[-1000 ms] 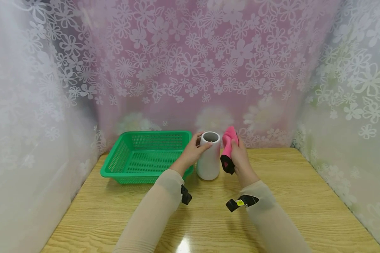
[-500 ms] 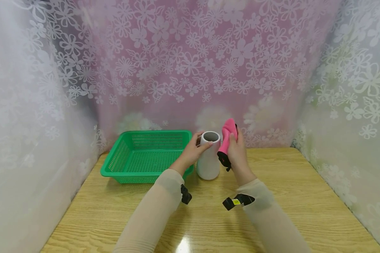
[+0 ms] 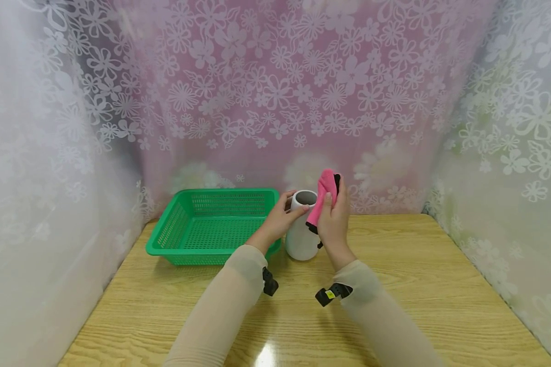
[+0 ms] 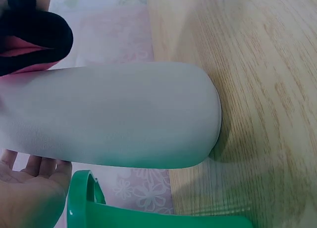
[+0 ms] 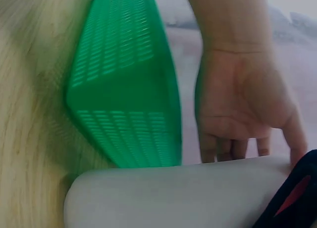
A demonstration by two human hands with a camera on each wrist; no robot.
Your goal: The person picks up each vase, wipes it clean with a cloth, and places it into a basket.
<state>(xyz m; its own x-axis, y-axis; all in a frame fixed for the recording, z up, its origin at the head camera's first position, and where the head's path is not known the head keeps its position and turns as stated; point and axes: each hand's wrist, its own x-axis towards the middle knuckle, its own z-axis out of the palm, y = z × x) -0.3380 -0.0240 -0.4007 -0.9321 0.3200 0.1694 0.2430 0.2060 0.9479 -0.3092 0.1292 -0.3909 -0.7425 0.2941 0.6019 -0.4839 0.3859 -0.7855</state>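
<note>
The work is looking partway along: the white vase point(image 3: 301, 239) is standing upright on the table point(image 3: 418, 255) beside the green basket point(image 3: 188, 253), and putting down the pink cloth point(image 3: 326, 191) is seemingly remaining. The fingers of the right hand point(image 3: 336, 224) are pinching the cloth by the vase's upper side, contact being unclear, while the left hand point(image 3: 277, 221) is gripping the vase near its rim, fingers spread around it.

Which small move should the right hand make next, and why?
Perhaps the right hand should press the pink fabric lightly against the white vase and rub downward. The fabric is gripped beside the vase's upper part, and the left hand holds the upright vase near its top, so it should stay steady.
</note>
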